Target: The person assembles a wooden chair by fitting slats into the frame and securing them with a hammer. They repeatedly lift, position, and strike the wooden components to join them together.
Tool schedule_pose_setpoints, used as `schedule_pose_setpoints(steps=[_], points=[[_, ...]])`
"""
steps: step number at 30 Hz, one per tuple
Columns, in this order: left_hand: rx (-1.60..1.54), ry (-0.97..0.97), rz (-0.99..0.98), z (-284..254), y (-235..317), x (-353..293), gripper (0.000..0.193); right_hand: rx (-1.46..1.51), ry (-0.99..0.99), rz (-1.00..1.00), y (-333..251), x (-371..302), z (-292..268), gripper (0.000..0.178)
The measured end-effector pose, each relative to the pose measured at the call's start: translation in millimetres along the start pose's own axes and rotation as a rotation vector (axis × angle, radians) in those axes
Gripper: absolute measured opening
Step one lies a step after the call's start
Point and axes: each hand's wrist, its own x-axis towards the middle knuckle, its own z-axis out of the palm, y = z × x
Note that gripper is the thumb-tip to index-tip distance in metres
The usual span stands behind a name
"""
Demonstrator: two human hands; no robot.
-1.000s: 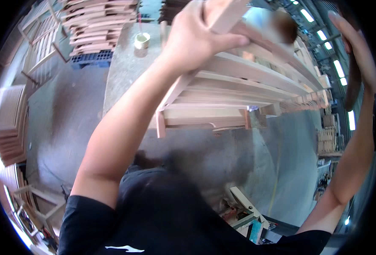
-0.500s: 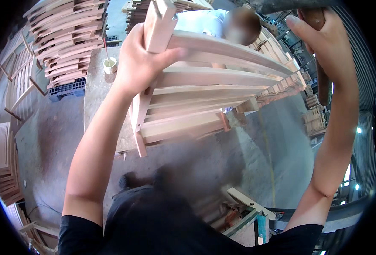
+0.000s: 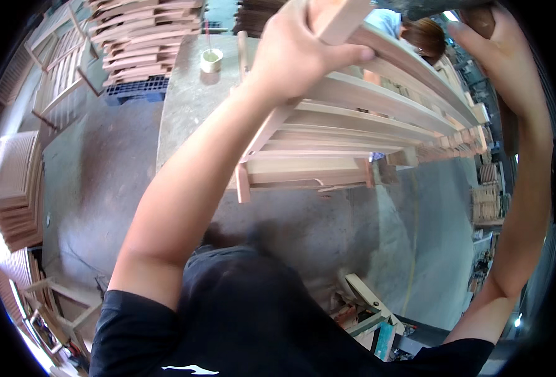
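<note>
A slatted pale-wood frame, like a bench or bed part, stands tilted over the edge of a worktable. My left hand is wrapped round the top of its near post, with the thumb along the wood. Raised at the upper right, my right hand grips a hammer by its brown wooden handle. The hammer's dark head is partly cut off by the top edge of the picture, above the frame's upper rail.
A person is behind the frame. On the grey worktable stands a white cup with a stick in it. Stacked wooden parts rest on a blue pallet; more stacks stand left. A wooden-and-teal stand is close by me.
The view has shifted, so the frame and both hands appear farther right. My left hand still grips the post, and the hammer stays raised in my right.
</note>
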Motion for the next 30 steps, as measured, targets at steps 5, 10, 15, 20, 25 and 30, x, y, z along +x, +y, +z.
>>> schedule_pose_setpoints(steps=[5, 10, 15, 20, 25, 30], points=[[-0.077, -0.035, 0.028, 24, -14, 7, 0.068, 0.089, 0.2, 0.412, 11, -44, -42, 0.036], [-0.201, 0.042, 0.034, 26, -4, 2, 0.057, -0.36, 0.379, 0.755, 141, -171, -121, 0.03], [0.312, 0.574, 0.306, 38, 8, -15, 0.078, -0.288, 0.549, 0.912, 250, -283, -162, 0.034], [0.642, 0.065, 0.799, 208, 137, 18, 0.085, -0.139, 0.405, 0.894, 360, -311, -153, 0.032], [0.998, -0.641, 0.275, 354, 115, 78, 0.052, -0.103, 0.256, 0.79, 451, -312, -124, 0.03], [1.074, -0.391, 0.278, 377, 100, 68, 0.037, -0.248, 0.017, 0.782, 456, -310, -109, 0.031]])
